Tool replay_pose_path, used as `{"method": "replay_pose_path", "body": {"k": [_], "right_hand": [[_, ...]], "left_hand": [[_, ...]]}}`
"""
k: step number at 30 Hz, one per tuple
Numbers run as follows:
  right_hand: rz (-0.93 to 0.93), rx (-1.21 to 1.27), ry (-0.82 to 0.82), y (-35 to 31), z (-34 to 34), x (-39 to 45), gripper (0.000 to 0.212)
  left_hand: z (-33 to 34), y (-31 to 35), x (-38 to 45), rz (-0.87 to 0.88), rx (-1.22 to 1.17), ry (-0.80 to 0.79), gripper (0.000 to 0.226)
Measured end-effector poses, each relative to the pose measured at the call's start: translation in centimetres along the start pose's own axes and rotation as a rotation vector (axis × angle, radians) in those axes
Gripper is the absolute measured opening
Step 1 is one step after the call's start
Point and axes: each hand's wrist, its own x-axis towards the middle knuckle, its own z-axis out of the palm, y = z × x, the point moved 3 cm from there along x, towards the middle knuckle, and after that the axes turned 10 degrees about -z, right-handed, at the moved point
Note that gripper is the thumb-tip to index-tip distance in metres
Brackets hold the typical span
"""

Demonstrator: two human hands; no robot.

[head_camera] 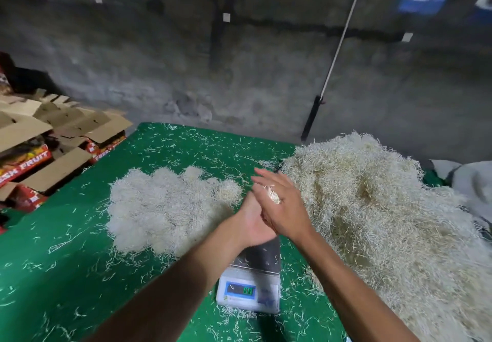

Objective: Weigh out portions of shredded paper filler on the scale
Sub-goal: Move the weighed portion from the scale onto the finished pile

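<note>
A small white digital scale (249, 289) with a steel platter (262, 257) stands on the green table (66, 248); its display glows green. Only a few stray strands lie on the platter. Above the platter's far end my two hands meet. My right hand (283, 205) lies on top with its fingers straight. My left hand (251, 224) is under it, palm up, with its fingers hidden. A small wad of shredded paper (272, 195) shows between them. A big loose heap of shredded paper (372, 208) fills the right side. A paler pile of rounded clumps (170, 208) lies to the left.
Loose strands are scattered all over the green table. Open cardboard fruit boxes (40, 144) are stacked past the left edge. A grey cloth (474, 182) lies at the far right. A pale pole (338, 48) leans against the concrete wall behind the table.
</note>
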Motion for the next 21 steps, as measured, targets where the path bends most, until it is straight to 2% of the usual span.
{"method": "replay_pose_path", "body": {"k": [2, 4, 5, 6, 7, 8, 9, 10, 11, 12, 14, 16, 18, 21], "right_hand": [[0.003, 0.029, 0.041, 0.2, 0.1, -0.7, 0.033], [-0.020, 0.043, 0.052, -0.6, 0.8, -1.1, 0.036], [-0.052, 0.041, 0.050, -1.2, 1.2, -1.2, 0.035], [-0.078, 0.036, 0.038, -1.7, 1.6, -1.1, 0.034], [-0.080, 0.031, 0.022, -2.0, 1.9, -0.9, 0.034], [-0.057, 0.023, 0.000, -2.1, 1.9, -0.5, 0.037], [-0.015, 0.028, -0.024, -1.9, 1.8, -0.1, 0.041], [0.028, 0.055, -0.040, -1.3, 1.7, 0.2, 0.041], [0.065, 0.098, -0.040, -0.6, 1.6, 0.2, 0.036], [0.088, 0.137, -0.024, 0.0, 1.6, 0.1, 0.032], [0.089, 0.159, 0.041, 0.2, 2.2, -0.4, 0.029], [0.073, 0.144, 0.114, 0.1, 3.8, -1.0, 0.023], [0.123, 0.129, 0.117, 0.4, 5.7, -0.9, 0.023], [0.384, 0.229, 0.031, 2.4, 8.4, 0.9, 0.036]], "left_hand": [[-0.1, 1.4, -0.4, 0.072, -0.043, 0.094, 0.058], [-1.1, 2.4, -0.1, 0.116, -0.178, 0.052, 0.082], [-1.6, 2.5, -0.1, 0.147, -0.206, 0.094, 0.088], [-2.0, 2.1, -0.2, 0.203, -0.174, 0.162, 0.085], [-2.0, 1.7, -0.4, 0.275, -0.099, 0.181, 0.077], [-0.7, 0.7, -0.9, 0.295, 0.020, 0.131, 0.064], [-0.4, 0.0, 0.0, 0.338, 0.137, 0.081, 0.042], [-0.2, -0.5, 0.1, 0.294, 0.090, -0.011, 0.022], [-0.1, -0.5, 0.4, 0.199, -0.100, -0.150, 0.020], [-0.3, 0.1, 0.1, 0.185, -0.197, -0.118, 0.025], [-1.5, 1.2, -0.7, 0.115, -0.244, -0.005, 0.078], [-3.2, 3.0, -1.1, 0.161, -0.242, 0.086, 0.102], [-4.9, 3.5, -0.7, 0.133, -0.267, 0.118, 0.097], [-6.6, 1.6, 0.1, 0.057, -0.215, -0.066, 0.075]]}}
